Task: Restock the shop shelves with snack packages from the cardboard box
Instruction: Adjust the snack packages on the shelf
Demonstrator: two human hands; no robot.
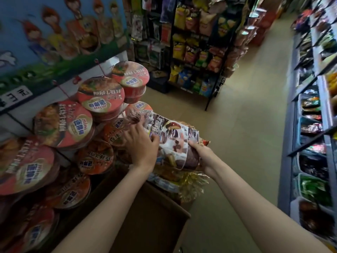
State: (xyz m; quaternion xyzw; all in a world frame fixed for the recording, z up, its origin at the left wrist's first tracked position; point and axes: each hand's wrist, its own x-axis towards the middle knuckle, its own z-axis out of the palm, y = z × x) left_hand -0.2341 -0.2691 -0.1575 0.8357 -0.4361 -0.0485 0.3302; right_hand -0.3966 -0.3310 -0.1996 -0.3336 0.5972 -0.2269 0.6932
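Shop: snack shelves point(198, 52), noodle cups point(102, 95)

Both hands, left hand point(140, 143) and right hand point(202, 154), grip a snack package point(173, 137) above the cardboard box point(155, 216).

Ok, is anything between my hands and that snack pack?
No. Both hands already hold the snack pack above the cardboard box: the left hand grips its left side, the right hand its lower right end.

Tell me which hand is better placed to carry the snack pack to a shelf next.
Probably right. The right hand grips the snack pack from below at its near end, bearing it above the cardboard box. The left hand only holds its top edge, hemmed in by the noodle bowls.
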